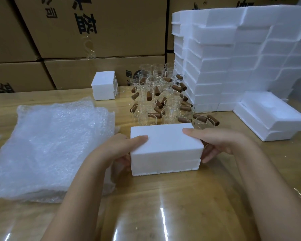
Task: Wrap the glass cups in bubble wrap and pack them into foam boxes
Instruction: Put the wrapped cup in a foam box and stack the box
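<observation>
- Both grips clasp the closed foam box (165,145) from its two short ends, directly in front of me.
- My left grip (122,146) is curled round the left end: thumb flat on the top face, fingers tucked against the side.
- My right grip (215,141) holds the right end: one digit lies on the top near the far right corner, and the other fingers (208,156) press the end face.
- The foam box has its lid on, with a seam running along its front face. Its bottom edge is down at the desk (172,209); I cannot tell whether it is lifted at all.
- A stack of bubble wrap (56,141) lies on the desk to my left, its near edge just beside my left forearm.
- The glass cups (153,98) stand bunched together just behind the foam box, unwrapped, with brown handles (177,88) poking out at all angles.
- A small closed foam box (103,86) sits at the back of the desk, left of the cups.
- A tall pile of foam boxes (233,58) rises on the right, touching the cup cluster's right side.
- An open foam tray (271,119) lies on another foam piece at the far right.
- Printed cardboard cartons (94,26) are stacked behind the desk.
</observation>
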Motion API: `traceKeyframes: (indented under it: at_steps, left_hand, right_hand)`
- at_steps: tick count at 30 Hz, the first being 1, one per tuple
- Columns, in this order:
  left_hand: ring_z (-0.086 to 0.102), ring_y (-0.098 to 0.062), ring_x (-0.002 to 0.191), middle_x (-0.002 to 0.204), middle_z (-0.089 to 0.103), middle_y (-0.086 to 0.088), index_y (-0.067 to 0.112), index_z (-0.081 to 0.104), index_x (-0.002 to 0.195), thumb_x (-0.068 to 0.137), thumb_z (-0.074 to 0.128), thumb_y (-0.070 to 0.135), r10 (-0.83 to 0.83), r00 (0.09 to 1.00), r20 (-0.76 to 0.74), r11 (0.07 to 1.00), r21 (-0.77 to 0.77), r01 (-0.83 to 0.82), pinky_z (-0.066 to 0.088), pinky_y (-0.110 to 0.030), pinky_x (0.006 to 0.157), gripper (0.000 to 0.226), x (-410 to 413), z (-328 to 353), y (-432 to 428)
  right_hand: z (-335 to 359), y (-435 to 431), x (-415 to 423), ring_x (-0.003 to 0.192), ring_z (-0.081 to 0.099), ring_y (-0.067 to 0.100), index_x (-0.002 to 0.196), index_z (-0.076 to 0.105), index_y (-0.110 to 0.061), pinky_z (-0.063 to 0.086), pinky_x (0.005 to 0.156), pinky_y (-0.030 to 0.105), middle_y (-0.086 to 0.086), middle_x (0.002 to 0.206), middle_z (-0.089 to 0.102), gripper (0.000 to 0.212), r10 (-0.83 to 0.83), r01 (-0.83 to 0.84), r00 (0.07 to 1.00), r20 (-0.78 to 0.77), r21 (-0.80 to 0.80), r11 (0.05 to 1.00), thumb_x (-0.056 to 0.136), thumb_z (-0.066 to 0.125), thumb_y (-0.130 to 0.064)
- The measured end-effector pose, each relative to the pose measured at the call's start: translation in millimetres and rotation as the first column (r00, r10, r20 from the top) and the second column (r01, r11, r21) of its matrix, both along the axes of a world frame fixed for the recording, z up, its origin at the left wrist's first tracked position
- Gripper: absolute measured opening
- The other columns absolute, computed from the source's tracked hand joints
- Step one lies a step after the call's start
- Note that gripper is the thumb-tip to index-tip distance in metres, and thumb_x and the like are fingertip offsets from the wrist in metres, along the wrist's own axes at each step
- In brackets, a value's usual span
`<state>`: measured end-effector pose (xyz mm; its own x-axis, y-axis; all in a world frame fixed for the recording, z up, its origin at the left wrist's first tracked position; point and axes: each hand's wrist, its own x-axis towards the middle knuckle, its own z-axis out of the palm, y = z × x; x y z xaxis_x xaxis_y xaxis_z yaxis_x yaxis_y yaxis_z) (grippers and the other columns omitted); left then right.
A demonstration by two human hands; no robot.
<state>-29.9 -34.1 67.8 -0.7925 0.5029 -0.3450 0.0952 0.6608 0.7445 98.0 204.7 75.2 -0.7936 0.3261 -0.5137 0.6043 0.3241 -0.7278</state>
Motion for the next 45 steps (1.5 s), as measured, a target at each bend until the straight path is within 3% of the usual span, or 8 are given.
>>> traceKeyframes:
  at_steps: [3,8,13,22,27,33,38,45]
  left_hand:
    - [0.072,-0.021,0.069,0.079,0.074,-0.007,0.007,0.071,0.091,0.082,0.058,0.061,0.001,1.000,-0.010,1.000,0.030,0.000,0.059,-0.027,0.069,0.056,0.0,2.3,-1.1]
    - [0.070,-0.013,0.060,0.064,0.071,0.006,0.013,0.071,0.084,0.080,0.059,0.063,0.015,0.999,-0.034,0.992,0.129,-0.011,0.057,-0.022,0.058,0.052,0.2,12.1,-4.6]
    - [0.072,-0.014,0.068,0.076,0.073,0.007,0.025,0.072,0.082,0.078,0.054,0.071,0.077,0.994,-0.083,0.971,0.231,-0.056,0.059,-0.030,0.070,0.049,1.3,19.6,-5.3]
    - [0.072,-0.010,0.078,0.094,0.073,0.008,0.024,0.063,0.112,0.073,0.063,0.061,0.018,1.000,0.023,0.919,0.394,-0.025,0.057,-0.030,0.076,0.054,3.3,27.6,-6.9]
    - [0.072,-0.016,0.087,0.103,0.073,0.008,0.032,0.064,0.109,0.057,0.067,0.057,-0.024,1.000,0.018,0.882,0.471,0.012,0.056,-0.031,0.080,0.058,3.4,40.4,-21.9]
    - [0.067,-0.006,0.097,0.107,0.071,0.014,0.034,0.061,0.113,0.058,0.066,0.063,-0.077,0.997,-0.016,0.897,0.434,0.076,0.049,-0.030,0.087,0.063,7.4,52.3,-27.9]
    - [0.064,-0.008,0.101,0.115,0.065,0.014,0.042,0.043,0.131,0.047,0.072,0.061,-0.075,0.995,-0.064,0.905,0.414,0.095,0.047,-0.033,0.089,0.090,-6.5,72.4,-32.9]
    - [0.069,-0.023,0.077,0.097,0.069,-0.003,0.026,0.071,0.101,0.048,0.079,0.054,0.106,0.988,0.117,0.856,0.494,-0.150,0.056,-0.029,0.067,0.060,-48.1,92.6,-46.5]
  right_hand:
    - [0.5,2.1,1.4,0.085,0.071,0.029,0.111,0.066,-0.018,0.060,0.067,0.035,0.016,0.104,0.070,0.057,0.023,-0.023,1.000,-0.021,-0.023,0.999,0.082,0.053,-0.065]
    - [7.3,6.7,3.7,0.078,0.073,0.027,0.107,0.068,-0.019,0.057,0.059,0.030,0.013,0.091,0.074,0.062,0.018,-0.025,0.995,-0.095,-0.070,0.997,0.075,0.054,-0.071]
    - [13.3,7.2,3.3,0.070,0.070,0.025,0.101,0.069,-0.021,0.055,0.056,0.027,0.012,0.086,0.074,0.081,-0.045,0.023,0.967,-0.250,-0.092,0.995,0.047,0.060,-0.079]
    - [28.5,1.8,4.6,0.079,0.072,0.009,0.107,0.065,-0.025,0.055,0.060,0.023,-0.008,0.091,0.075,0.078,-0.140,0.127,0.876,-0.461,-0.058,0.990,0.051,0.068,-0.079]
    - [35.0,-2.5,4.0,0.087,0.070,0.006,0.115,0.061,-0.022,0.053,0.067,0.023,-0.008,0.102,0.073,0.088,-0.207,0.157,0.804,-0.557,-0.137,0.978,0.043,0.067,-0.074]
    - [38.1,-11.0,1.8,0.077,0.070,0.006,0.115,0.059,-0.021,0.051,0.055,0.018,-0.001,0.100,0.071,0.072,-0.218,0.119,0.738,-0.638,-0.195,0.974,0.057,0.081,-0.058]
    - [38.4,-14.6,-0.6,0.094,0.069,0.013,0.119,0.059,-0.026,0.052,0.079,0.031,-0.001,0.108,0.071,0.076,-0.240,0.095,0.669,-0.703,-0.239,0.966,0.057,0.074,-0.066]
    - [6.0,-60.6,-27.0,0.098,0.067,0.006,0.123,0.053,-0.024,0.052,0.087,0.023,-0.003,0.112,0.067,0.035,-0.455,0.170,0.492,-0.743,-0.430,0.887,0.098,0.040,-0.045]
